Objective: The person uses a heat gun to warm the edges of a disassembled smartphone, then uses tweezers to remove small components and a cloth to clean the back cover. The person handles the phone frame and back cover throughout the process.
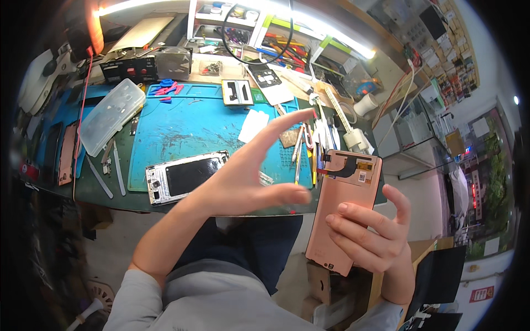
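Observation:
My right hand (375, 234) holds a copper-pink phone screen assembly (337, 215) tilted upright beyond the bench's front edge, its back towards me. A black flex cable (348, 165) and a small gold connector patch show near its top end. Held up over the mat, my left hand (243, 176) has thumb and fingers spread wide with nothing between them. Partly behind the left wrist lies a silver phone frame (185, 175) with a black battery, flat at the front of the blue mat (182, 124).
Tweezers (118, 168) and a clear plastic box (113, 117) lie left of the mat. Several pens and tools (306, 143) cluster at the right, beside a white power adapter (356, 140). Shelves with trays of tools (281, 49) stand behind. A cable loop (223, 33) hangs above.

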`<state>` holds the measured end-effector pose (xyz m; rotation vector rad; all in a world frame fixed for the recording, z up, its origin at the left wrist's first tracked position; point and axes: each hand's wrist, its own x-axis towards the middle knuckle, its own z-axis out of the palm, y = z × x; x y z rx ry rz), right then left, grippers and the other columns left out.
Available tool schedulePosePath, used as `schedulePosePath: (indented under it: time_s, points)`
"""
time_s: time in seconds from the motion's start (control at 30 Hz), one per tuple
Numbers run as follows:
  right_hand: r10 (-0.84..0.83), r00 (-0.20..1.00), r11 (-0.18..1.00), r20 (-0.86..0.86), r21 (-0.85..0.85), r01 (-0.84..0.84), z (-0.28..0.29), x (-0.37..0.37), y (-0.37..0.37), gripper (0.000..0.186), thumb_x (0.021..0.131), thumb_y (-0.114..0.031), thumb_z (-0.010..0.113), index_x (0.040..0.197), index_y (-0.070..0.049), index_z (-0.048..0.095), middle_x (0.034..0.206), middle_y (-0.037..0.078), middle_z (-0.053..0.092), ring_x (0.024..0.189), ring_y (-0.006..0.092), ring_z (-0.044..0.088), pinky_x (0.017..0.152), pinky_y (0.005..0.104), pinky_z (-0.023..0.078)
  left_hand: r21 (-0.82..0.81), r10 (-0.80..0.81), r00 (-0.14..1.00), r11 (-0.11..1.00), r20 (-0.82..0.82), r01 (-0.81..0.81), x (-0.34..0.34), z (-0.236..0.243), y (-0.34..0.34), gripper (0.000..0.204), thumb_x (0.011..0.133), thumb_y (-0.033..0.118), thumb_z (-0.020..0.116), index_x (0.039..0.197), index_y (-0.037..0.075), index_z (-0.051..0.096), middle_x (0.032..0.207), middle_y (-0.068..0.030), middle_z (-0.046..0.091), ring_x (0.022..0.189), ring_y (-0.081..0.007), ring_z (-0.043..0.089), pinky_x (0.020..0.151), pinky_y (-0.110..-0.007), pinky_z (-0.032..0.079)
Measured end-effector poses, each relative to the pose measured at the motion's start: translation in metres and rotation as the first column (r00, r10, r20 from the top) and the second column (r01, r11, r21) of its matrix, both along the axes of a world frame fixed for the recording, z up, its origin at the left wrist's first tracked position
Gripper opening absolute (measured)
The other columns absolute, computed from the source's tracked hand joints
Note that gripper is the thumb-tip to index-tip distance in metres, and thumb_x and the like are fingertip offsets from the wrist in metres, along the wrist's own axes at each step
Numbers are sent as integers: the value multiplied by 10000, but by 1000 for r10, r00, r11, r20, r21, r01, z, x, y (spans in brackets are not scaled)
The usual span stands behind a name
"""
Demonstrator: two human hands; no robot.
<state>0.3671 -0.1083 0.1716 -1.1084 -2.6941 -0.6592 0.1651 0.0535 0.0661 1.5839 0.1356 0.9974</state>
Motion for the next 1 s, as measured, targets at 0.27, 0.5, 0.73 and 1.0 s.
schedulePosePath:
  time_s: [0.27,0.5,0.73,1.0]
  points:
    - [75,994,967,83,236,-93,-6,6,6,101,861,-138,621,808,-210,668,988,-61,747,1044,88,690,1087,475,346,-212,-438,872,893,-217,397,20,31,31,895,750,267,888,1474,37,414,1225,-82,548,1235,-188,471,1132,-363,302]
    - [101,993,959,57,258,-112,-16,8,6,85,882,-147,620,861,-212,670,1013,-63,746,1041,91,696,1079,450,343,220,-184,979,955,-92,201,23,25,25,814,770,244,870,1438,51,448,1378,-95,463,1289,-218,429,1143,-406,313]
    - [61,997,988,-51,143,-53,-16,16,0,113,854,-130,730,919,-195,665,999,-51,758,1021,146,714,1100,485,314,455,183,983,873,24,-173,11,32,8,630,765,93,845,1313,73,534,1190,-103,529,1013,-181,589,821,-325,533]
    - [83,996,971,-32,229,-73,-22,17,6,95,863,-133,661,821,-216,681,1004,-56,749,1052,111,694,1032,417,420,353,236,962,919,-137,-176,14,35,-3,467,784,34,818,1165,48,548,1108,-95,554,892,-156,664,712,-286,569]
